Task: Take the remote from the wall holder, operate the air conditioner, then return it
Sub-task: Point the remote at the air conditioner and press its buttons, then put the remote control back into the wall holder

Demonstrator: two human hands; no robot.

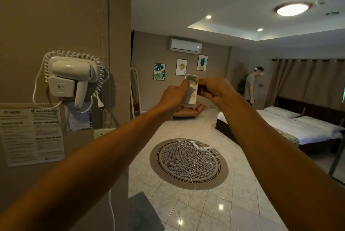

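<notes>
Bedroom, tiled floor | remote (pixel 191 90) raised toward air conditioner (pixel 185 45) | left hand (pixel 174 96) clamped around its lower body, right hand (pixel 214 90) pinching upper edge, thumb at buttons | judged light, rigid, smooth plastic; hold by sides.

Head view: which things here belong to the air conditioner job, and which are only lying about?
Belong to the job:
remote
left hand, holding it
right hand, thumb on the buttons
air conditioner high on the far wall

Just lying about:
hair dryer on the wall
round rug with white cables
bed
three framed pictures
</notes>
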